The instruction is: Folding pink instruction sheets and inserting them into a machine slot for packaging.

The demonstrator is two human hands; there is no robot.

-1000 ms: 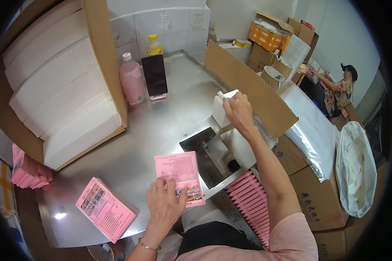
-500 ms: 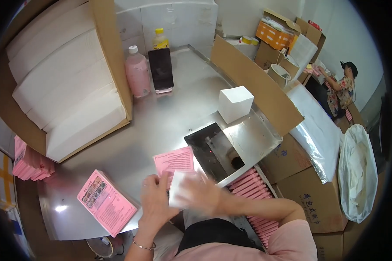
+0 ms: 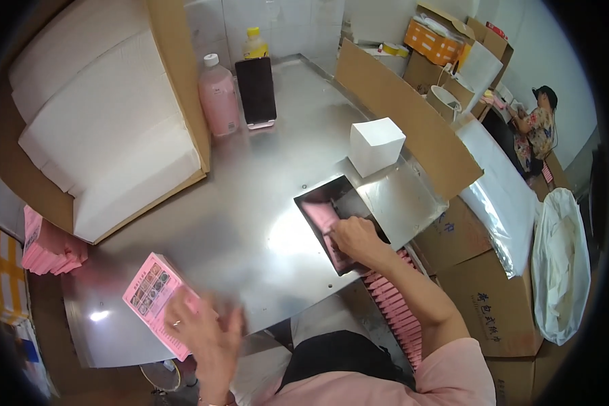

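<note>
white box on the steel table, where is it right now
In the head view the white box stands on the person's right side of the steel table, by the cardboard sheet, just beyond the rectangular opening that the right hand reaches into.

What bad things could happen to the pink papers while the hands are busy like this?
1. The left hand rests on the pink leaflet stack right at the metal table's near edge; a nudge might push leaflets off.
2. The right hand presses a pink packet into the rectangular slot; fingers could perhaps catch on its metal rim.
3. The white box stands close behind the slot and might get bumped.
</note>
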